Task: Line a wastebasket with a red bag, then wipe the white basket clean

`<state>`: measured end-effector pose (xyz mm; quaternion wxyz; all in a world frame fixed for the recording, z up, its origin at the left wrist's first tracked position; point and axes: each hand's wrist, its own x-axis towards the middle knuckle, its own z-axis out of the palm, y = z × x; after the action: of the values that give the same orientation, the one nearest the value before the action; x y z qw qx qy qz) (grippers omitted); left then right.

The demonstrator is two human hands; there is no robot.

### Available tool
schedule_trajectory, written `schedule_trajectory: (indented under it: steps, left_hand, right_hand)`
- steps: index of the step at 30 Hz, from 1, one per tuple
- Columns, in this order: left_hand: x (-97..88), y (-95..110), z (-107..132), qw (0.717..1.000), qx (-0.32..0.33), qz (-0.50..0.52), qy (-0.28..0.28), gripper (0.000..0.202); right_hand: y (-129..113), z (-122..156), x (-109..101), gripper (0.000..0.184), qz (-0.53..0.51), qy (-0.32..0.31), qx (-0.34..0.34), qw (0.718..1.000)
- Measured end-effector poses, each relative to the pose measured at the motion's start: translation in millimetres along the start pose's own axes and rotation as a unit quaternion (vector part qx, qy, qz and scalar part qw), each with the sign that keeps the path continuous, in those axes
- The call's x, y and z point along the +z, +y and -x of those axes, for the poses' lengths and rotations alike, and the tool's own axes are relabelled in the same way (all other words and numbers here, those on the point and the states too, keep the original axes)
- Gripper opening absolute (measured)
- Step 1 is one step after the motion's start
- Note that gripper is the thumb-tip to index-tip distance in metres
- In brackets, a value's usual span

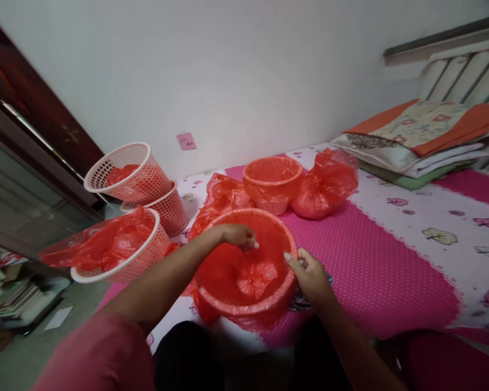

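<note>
A round plastic wastebasket, lined with a thin red plastic bag, stands in front of me on the bed, its mouth tipped towards me. The bag is folded over the rim, and its bunched bottom shows inside. My right hand grips the rim at the right, thumb on the inner side and fingers outside. Over the basket's opening, near the far inner wall, hangs my left hand with its fingers curled in; I see nothing in them.
Behind stands another lined basket, with a bunched red bag beside it. To the left are several pale baskets holding red bags. Folded bedding lies at the back right, and a wall closes off the back.
</note>
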<state>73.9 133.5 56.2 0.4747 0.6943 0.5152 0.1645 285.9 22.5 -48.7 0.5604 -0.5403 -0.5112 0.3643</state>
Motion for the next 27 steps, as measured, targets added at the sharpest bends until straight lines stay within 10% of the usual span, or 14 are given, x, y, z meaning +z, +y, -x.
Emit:
schedule_trajectory:
  steps: [2, 5, 9, 13, 18, 24, 27]
  left_hand:
    - [-33.5, 4, 27, 0.997, 0.052, -0.055, -0.005, 0.022]
    - [-66.5, -13, 78, 0.953, 0.158, -0.081, 0.246, 0.033]
    - [-51.6, -71, 124, 0.900, 0.087, 0.012, 0.426, 0.056]
    - [-4.4, -108, 124, 0.904, -0.005, 0.182, 0.387, 0.060]
    - [26.7, -105, 112, 0.880, 0.001, 0.334, 0.338, 0.059]
    - [36.5, -101, 119, 0.888, 0.016, 0.304, 0.344, 0.054]
    - [41.9, -105, 123, 0.894, 0.028, 0.277, 0.350, 0.056]
  right_hand:
    - [0, 1, -1, 0.053, 0.003, -0.004, -0.003, 1.000]
    - [2, 3, -2, 0.053, -0.001, -0.008, 0.001, 1.000]
    - [6, 7, -2, 0.052, -0.007, -0.007, 0.008, 1.000]
    - [9, 9, 1, 0.052, -0.002, -0.006, 0.009, 1.000]
    - [10, 9, -14, 0.057, 0.022, -0.023, 0.020, 0.999]
    - [-63, -20, -32, 0.038, 0.182, 0.053, -0.108, 0.976]
    - [-105, -44, 19, 0.015, 0.186, -0.168, -0.211, 0.945]
